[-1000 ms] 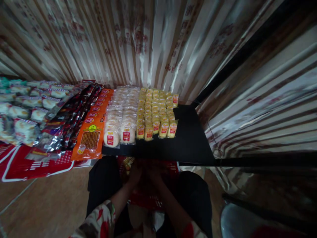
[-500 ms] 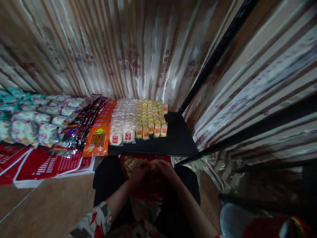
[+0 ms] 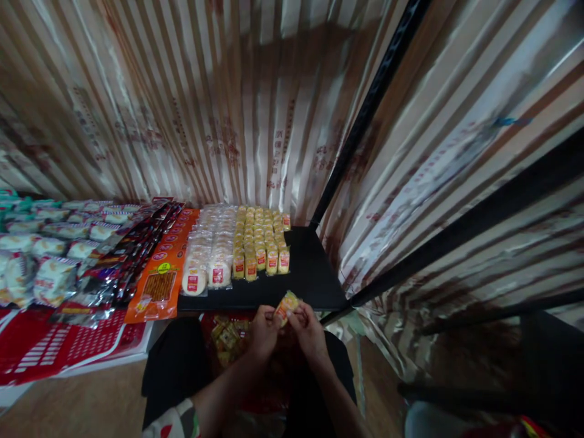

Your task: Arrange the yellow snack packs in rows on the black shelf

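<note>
My left hand (image 3: 262, 331) and my right hand (image 3: 309, 330) meet just below the front edge of a black shelf (image 3: 310, 277), and together they pinch one small yellow snack packet (image 3: 286, 306) with a red label. Under the hands, on my lap, lies a red bag (image 3: 228, 337) with several more of these packets. On the shelf behind stand rows of the same yellow packets (image 3: 260, 240), and left of them rows of round white cakes (image 3: 210, 249) in clear wrap.
Orange snack packs (image 3: 159, 283), dark red packs (image 3: 128, 249) and white-and-green bags (image 3: 41, 249) fill the shelf to the left, over red cartons (image 3: 59, 347). A striped curtain (image 3: 205, 103) hangs behind. Black shelf bars (image 3: 365, 115) cross at the right.
My hands have risen out of the red bag on my lap with one yellow packet between them. The camera has tilted up, so the shelf sits lower in view.
</note>
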A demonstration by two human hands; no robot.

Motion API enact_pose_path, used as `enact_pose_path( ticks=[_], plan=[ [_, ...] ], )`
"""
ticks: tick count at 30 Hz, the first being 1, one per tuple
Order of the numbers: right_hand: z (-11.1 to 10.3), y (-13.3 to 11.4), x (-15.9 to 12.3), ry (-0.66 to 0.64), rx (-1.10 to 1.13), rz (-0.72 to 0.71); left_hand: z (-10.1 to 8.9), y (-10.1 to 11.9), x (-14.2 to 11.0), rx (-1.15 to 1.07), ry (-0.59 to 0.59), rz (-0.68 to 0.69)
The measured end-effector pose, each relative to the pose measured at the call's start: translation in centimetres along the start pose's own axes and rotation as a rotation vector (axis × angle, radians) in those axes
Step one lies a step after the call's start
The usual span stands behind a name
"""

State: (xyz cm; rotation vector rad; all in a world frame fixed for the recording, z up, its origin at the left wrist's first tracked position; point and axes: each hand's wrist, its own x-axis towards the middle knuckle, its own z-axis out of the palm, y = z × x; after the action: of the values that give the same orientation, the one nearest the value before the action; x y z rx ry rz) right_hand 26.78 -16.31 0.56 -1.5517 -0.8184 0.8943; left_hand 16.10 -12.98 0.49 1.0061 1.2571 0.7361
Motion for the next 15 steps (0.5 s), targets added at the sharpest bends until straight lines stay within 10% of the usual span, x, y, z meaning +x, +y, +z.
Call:
enact_pose_path(
  ticks=[15],
  plan=[
    [-4.9, -1.4, 15.8, 0.201, -0.176, -0.202, 11.2, 8.1, 7.6, 0.327, 0.059, 0.179]
  ],
)
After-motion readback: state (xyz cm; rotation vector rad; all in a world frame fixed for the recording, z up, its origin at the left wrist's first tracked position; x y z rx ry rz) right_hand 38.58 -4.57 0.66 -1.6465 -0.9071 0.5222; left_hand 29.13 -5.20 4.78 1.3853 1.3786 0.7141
